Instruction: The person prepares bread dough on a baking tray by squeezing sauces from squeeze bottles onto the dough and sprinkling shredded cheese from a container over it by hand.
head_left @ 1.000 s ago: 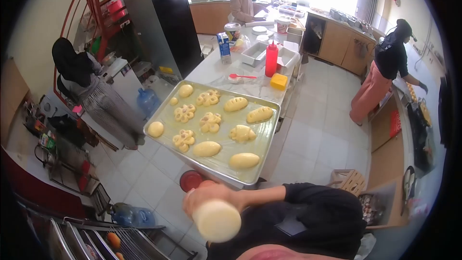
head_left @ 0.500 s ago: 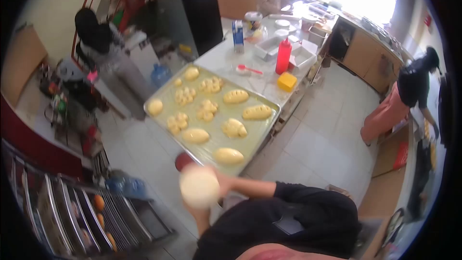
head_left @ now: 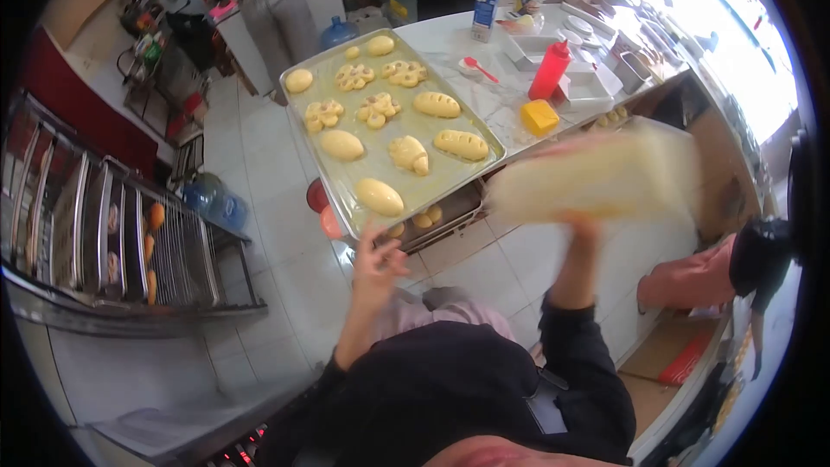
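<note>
My right hand [head_left: 586, 223] grips a large pale-yellow container [head_left: 605, 177], held tilted sideways right of the tray. Motion smears it, so its exact kind is unclear. Nothing is in my left hand [head_left: 379, 264], whose fingers are apart just off the near corner of a metal baking tray [head_left: 341, 193]. Closest to those fingers is a smooth oval dough piece [head_left: 379, 197]. Other glossy shaped pieces lie spread over the tray, among them a scored loaf [head_left: 461, 145], a flower-shaped bun [head_left: 378, 110] and a rolled bun [head_left: 409, 156].
On the counter are a red squeeze bottle [head_left: 550, 72], a yellow block [head_left: 539, 118], a red spoon [head_left: 481, 69], a carton [head_left: 485, 11] and white pans [head_left: 588, 89]. A rack [head_left: 130, 216] with browned bread stands left. Co-workers stand at left, back and right [head_left: 692, 270].
The pale container has swung from in front of me to the right, now in my right hand. My left hand is free of it. The view has shifted, showing the tray higher up.
</note>
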`<state>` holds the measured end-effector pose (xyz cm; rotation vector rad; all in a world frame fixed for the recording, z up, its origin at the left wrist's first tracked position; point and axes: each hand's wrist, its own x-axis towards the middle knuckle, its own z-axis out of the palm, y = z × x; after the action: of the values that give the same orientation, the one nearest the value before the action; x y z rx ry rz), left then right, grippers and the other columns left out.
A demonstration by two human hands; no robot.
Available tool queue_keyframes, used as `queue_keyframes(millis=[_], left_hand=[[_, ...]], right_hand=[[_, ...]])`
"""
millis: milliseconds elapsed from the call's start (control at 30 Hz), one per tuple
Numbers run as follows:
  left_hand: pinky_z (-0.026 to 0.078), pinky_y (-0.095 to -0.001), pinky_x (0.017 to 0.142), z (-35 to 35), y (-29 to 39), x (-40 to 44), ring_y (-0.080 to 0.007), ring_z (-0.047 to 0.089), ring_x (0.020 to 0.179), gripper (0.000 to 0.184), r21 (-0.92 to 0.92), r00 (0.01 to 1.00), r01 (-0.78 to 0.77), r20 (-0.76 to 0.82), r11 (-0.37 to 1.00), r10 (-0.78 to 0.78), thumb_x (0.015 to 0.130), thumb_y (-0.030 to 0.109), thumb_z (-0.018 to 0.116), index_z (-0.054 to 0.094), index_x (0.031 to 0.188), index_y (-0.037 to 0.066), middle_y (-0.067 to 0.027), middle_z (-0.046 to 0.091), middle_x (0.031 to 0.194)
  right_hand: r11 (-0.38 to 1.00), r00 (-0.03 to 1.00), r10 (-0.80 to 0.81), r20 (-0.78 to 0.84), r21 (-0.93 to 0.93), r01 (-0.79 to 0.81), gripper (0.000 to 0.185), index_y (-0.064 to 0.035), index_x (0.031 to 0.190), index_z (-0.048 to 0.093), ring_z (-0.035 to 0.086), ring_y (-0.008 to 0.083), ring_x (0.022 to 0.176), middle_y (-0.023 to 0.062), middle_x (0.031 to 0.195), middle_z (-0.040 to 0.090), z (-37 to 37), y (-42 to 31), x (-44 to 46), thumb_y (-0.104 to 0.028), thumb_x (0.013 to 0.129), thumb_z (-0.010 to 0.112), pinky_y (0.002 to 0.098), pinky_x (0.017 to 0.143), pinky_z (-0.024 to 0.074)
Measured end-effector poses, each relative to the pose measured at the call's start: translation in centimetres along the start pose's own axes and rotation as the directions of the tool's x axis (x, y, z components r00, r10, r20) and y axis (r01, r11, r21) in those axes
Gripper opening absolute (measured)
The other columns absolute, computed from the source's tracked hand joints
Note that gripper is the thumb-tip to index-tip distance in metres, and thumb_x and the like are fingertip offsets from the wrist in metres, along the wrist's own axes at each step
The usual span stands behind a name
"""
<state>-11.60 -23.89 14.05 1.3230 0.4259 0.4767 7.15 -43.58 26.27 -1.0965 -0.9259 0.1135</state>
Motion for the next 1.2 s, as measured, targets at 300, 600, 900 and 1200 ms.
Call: queue_keyframes(millis=[300, 600, 900, 1200], left_hand=[[0.053, -0.0259, 0.061, -5.6, 0.9, -1.4, -0.017, 0.059, 0.089, 0.04, 0.107, 0.888, 0.029, -0.458, 0.994, 0.024, 0.088, 0.016, 0.052, 0.042, 0.125, 0.008, -0.0109, 0.048, 0.115], [0.053, -0.0279, 0.062, -10.7, 0.4, -0.8, -0.0174, 0.059, 0.084, 0.036, 0.063, 0.785, 0.12, -0.617, 0.991, -0.056, 0.088, 0.018, 0.052, 0.046, 0.122, 0.01, -0.0092, 0.052, 0.109], [0.052, -0.0311, 0.064, -18.0, -5.6, 3.7, -0.0182, 0.059, 0.086, 0.033, -0.138, 0.742, 0.208, -0.623, 0.968, -0.248, 0.088, 0.017, 0.051, 0.045, 0.119, 0.01, -0.0085, 0.056, 0.104], [0.051, -0.0299, 0.067, -29.3, -7.4, 10.6, -0.0168, 0.058, 0.085, 0.034, -0.254, 0.644, 0.255, -0.676, 0.933, -0.36, 0.088, 0.019, 0.046, 0.044, 0.12, 0.009, -0.01, 0.054, 0.106]], right_hand=[[0.996, 0.955, -0.018, -0.295, 0.08, 0.043, 0.058, -0.0023, 0.122, 0.038, 0.053, 0.0269, 0.099, 0.016, 0.112, 0.05, -0.2, 4.8, -0.8, -0.024, 0.074, 0.062, 0.0395, 0.088, 0.0446], [0.821, 0.782, -0.571, -0.249, -0.189, 0.539, 0.052, -0.0024, 0.126, 0.034, 0.053, 0.0298, 0.1, 0.0192, 0.113, 0.048, -3.4, -0.8, 4.3, -0.022, 0.081, 0.051, 0.0414, 0.088, 0.0447], [0.667, 0.829, 0.407, -0.383, 0.745, 0.016, 0.063, -0.0052, 0.13, 0.029, 0.043, 0.0351, 0.114, 0.0156, 0.12, 0.046, 3.9, 14.9, 9.5, -0.026, 0.08, 0.061, 0.0482, 0.096, 0.0372], [0.777, 0.889, 0.399, -0.225, 0.597, -0.198, 0.063, -0.003, 0.131, 0.027, 0.037, 0.0281, 0.121, 0.0133, 0.131, 0.037, 11.8, 21.6, 17.0, -0.023, 0.081, 0.061, 0.045, 0.102, 0.0311]])
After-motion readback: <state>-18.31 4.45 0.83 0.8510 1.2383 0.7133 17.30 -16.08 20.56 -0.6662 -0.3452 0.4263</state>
